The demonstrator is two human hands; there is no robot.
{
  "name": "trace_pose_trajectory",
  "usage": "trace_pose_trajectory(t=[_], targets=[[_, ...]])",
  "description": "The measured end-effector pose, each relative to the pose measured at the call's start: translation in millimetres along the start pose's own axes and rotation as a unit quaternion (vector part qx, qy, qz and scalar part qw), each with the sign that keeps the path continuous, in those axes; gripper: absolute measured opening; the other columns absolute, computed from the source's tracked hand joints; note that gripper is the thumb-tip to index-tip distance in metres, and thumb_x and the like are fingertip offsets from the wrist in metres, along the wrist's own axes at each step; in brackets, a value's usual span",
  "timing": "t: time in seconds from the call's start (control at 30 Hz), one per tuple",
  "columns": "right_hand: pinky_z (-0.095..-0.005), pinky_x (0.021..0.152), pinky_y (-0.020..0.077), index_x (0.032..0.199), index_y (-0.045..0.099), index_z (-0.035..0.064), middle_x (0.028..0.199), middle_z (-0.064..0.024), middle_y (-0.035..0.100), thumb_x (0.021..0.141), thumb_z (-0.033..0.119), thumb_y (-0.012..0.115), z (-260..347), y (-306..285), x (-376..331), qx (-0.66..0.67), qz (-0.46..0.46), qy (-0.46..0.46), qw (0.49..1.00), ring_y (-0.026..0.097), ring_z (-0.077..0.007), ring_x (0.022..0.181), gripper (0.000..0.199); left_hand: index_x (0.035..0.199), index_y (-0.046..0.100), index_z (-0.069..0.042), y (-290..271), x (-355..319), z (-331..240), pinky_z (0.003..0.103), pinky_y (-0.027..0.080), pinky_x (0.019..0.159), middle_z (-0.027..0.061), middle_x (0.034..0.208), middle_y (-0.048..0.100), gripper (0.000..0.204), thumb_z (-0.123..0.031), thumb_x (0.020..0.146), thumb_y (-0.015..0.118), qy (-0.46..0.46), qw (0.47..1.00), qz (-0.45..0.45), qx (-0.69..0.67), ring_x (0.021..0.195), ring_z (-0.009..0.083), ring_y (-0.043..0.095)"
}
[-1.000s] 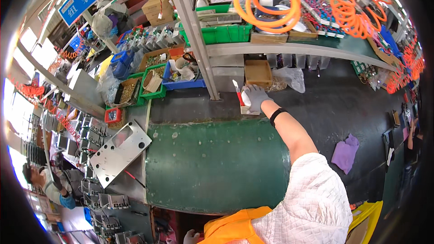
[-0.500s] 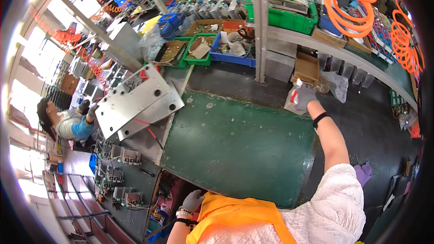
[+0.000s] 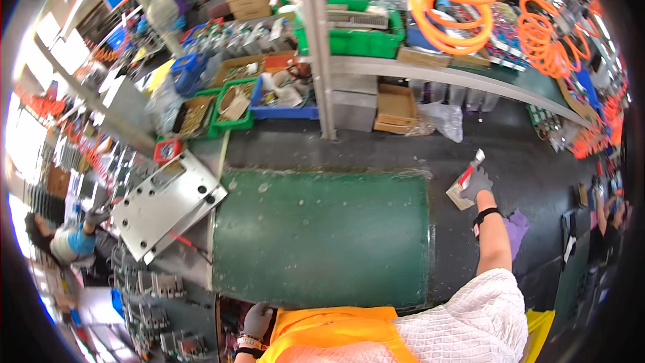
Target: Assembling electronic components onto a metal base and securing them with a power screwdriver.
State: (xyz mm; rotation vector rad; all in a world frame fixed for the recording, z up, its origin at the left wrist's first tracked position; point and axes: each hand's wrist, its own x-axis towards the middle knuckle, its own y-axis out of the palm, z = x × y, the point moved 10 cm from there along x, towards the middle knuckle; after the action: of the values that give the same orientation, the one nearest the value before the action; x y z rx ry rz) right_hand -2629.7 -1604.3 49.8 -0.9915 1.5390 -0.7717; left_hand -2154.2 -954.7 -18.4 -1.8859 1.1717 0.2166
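My right hand [image 3: 478, 185], in a grey glove, is closed on a slim red-and-white tool [image 3: 468, 173] over the dark bench, right of the green mat [image 3: 322, 235]. A flat tan rectangular piece [image 3: 459, 196] shows under the same hand; whether the fingers grip it too is unclear. My left hand [image 3: 257, 320], also gloved, is at the bench's near edge beside my orange apron [image 3: 336, 326]. Its fingers look loosely extended, with nothing visible in them. Left of the mat lies a silver metal plate [image 3: 164, 205] with round black holes.
A metal post [image 3: 322, 60] rises behind the mat, below a shelf [image 3: 470, 72]. Green and blue bins [image 3: 285, 112] of small parts line the back. Orange coiled hoses [image 3: 450, 0] hang at upper right. A purple cloth [image 3: 516, 232] lies right of my forearm. Another person [image 3: 70, 242] works at far left.
My right hand has moved right and nearer along the bench with the red-and-white tool; the tan piece has moved with it. My view has swung right. My left hand stays by the near edge.
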Motion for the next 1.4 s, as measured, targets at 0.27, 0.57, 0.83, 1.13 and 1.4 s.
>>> trace_pose_trajectory(t=[0.27,0.57,0.83,1.13,1.4], targets=[[-0.0526,0.114,0.0243,0.146,0.032,0.0074,0.146,-0.0145,0.04,0.062,0.042,0.083,-12,18,-72,0.078,-0.144,0.164,0.973,0.034,-0.0308,0.138,0.105,0.108,0.063,-0.003,-29,114,-85,0.043,0.05,0.077,0.0176,0.093,0.065,0.029,-0.023,0.087,0.062,0.17,0.971,0.06,0.159,0.089,0.0353,0.063],[-0.0447,0.105,0.0405,0.127,0.053,0.0039,0.131,-0.0194,0.052,0.079,0.026,0.072,313,-90,-87,0.28,-0.301,-0.381,0.828,0.051,-0.0368,0.121,0.057,0.116,0.062,-0.005,2,176,-132,0.038,0.052,0.076,0.0147,0.096,0.065,0.036,-0.022,0.086,0.067,0.244,0.954,0.134,0.112,0.087,0.0305,0.065],[-0.0451,0.112,0.0306,0.147,0.033,0.0032,0.146,-0.0187,0.036,0.078,0.041,0.073,441,-128,33,0.044,-0.22,-0.262,0.939,0.034,-0.0347,0.137,0.088,0.114,0.063,-0.006,-10,174,-59,0.037,0.051,0.073,0.0114,0.091,0.065,0.035,-0.024,0.085,0.068,0.146,0.984,0.097,0.043,0.08,0.0262,0.063],[-0.0459,0.103,0.0404,0.12,0.057,0.009,0.129,-0.0167,0.056,0.072,0.047,0.076,438,-151,41,0.001,-0.133,-0.284,0.949,0.051,-0.0333,0.125,0.065,0.114,0.064,-0.007,5,159,-36,0.037,0.052,0.074,0.0125,0.094,0.066,0.034,-0.026,0.086,0.068,0.106,0.991,0.076,-0.003,0.084,0.0268,0.065],[-0.043,0.088,0.0524,0.112,0.062,-0.0008,0.111,-0.0235,0.065,0.073,0.048,0.071,431,-142,3,0.061,-0.136,-0.277,0.949,0.064,-0.0356,0.104,0.063,0.114,0.064,-0.007,-1,152,-78,0.04,0.053,0.076,0.0137,0.1,0.066,0.032,-0.025,0.087,0.065,0.176,0.98,0.09,0.03,0.088,0.0316,0.065]])
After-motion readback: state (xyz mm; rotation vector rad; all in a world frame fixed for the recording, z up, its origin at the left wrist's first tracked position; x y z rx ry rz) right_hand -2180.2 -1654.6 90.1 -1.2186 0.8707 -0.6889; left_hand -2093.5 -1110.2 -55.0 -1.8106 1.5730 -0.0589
